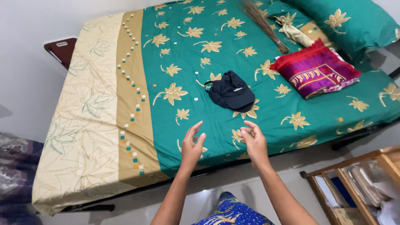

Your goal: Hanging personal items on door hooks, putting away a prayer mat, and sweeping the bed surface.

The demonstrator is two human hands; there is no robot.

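My left hand (192,146) and my right hand (253,142) hover side by side over the near edge of a bed, fingers loosely spread, holding nothing. The bed wears a green sheet (196,83) with gold leaf prints and a cream and tan border on its left side. A black cap (231,92) lies on the sheet just beyond my hands, closest to the right one. Neither hand touches the cap or the sheet.
A folded red and purple cloth (315,70) lies at the bed's right, beside a green pillow (354,21). A stick broom (266,25) rests near the head. A wooden shelf (354,187) with papers stands at lower right. A dark red chair (62,49) sits behind the bed.
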